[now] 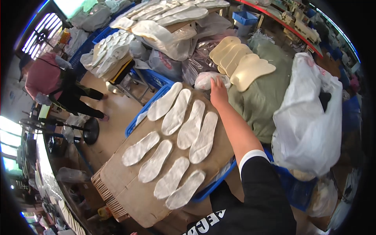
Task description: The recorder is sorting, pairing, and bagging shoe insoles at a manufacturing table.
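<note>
My right hand [219,93] reaches across to the far right corner of the brown board [113,184], its fingers stretched out. They touch or hover just over a small pinkish-white plastic-wrapped bundle [204,81]; contact is hard to make out. On the board lie several white insoles in two rows, among them one near the middle [190,124] and one at the front [185,189]. Beyond my hand, a fan of cream insole-shaped sheets [252,71] rests on a green cloth-covered heap [261,105]. Of my left hand, at most a sliver of skin shows at the lower edge.
Blue crates [135,124] stand under the board. A large white plastic bag [309,117] bulges at the right. More white pieces are stacked on a far table [168,17] and a small stand [111,55]. A person [55,78] stands at the left, near a black round-based stand [91,131].
</note>
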{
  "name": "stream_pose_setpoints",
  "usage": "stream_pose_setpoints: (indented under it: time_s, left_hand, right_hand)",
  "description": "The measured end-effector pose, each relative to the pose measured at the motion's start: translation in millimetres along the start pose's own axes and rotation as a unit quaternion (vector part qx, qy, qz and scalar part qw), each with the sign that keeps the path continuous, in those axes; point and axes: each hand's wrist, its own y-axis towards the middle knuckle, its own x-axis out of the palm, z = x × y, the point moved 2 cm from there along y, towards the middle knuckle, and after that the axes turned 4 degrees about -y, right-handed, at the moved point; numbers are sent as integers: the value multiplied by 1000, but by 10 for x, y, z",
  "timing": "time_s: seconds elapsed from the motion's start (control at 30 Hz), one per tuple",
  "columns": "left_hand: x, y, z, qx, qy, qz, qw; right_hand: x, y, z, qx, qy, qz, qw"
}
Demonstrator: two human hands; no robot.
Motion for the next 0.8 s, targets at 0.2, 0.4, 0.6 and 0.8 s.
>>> stream_pose_setpoints:
  time_s: [0.2,0.4,0.6,0.8]
  left_hand:
    - [323,581,926,-160,-34,-104,981]
    - [433,731,1063,-138,-10,-178,974]
    - [573,1471,1755,-116,-157,-70,978]
    - [659,2954,3267,-98,-460,-76,879]
  right_hand:
    - [444,354,-37,-121,-50,-128,983]
    - [-7,362,-94,-22,148,25,988]
    - [-1091,503,79,129,214,102,963]
    - [-2303,-78,425,211,462,61,859]
